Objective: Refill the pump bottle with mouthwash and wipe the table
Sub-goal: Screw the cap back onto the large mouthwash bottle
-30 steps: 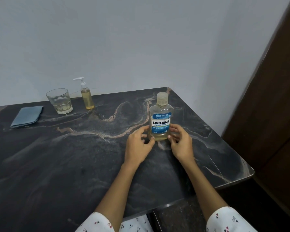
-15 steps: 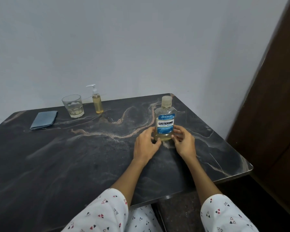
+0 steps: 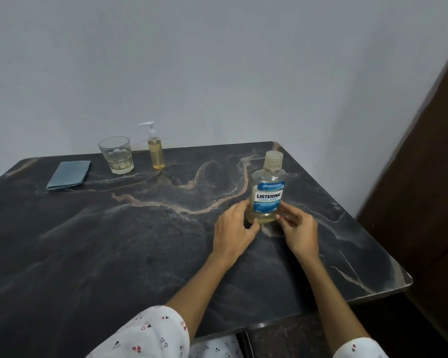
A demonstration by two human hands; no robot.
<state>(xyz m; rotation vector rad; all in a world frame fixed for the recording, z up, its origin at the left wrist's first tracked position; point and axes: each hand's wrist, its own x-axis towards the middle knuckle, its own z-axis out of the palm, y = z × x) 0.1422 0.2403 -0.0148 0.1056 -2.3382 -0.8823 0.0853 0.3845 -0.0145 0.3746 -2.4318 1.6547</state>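
Both hands [image 3: 232,229] [image 3: 299,232] grip the clear plastic mouthwash bottle [image 3: 267,192] (upright) on veined marble table [image 3: 114,241].

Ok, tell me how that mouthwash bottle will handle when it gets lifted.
The mouthwash bottle is probably light for its size: liquid shows only near its base. Standing tall with a narrow capped neck, it may tip if nudged high up. Its clear plastic looks smooth, so possibly slippery; the left hand and right hand gripping low on both sides should steady it.

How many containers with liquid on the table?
3. The mouthwash bottle stands near the right edge, held at its base by the left hand and right hand; the pump bottle and glass stand at the back. None looks hidden.
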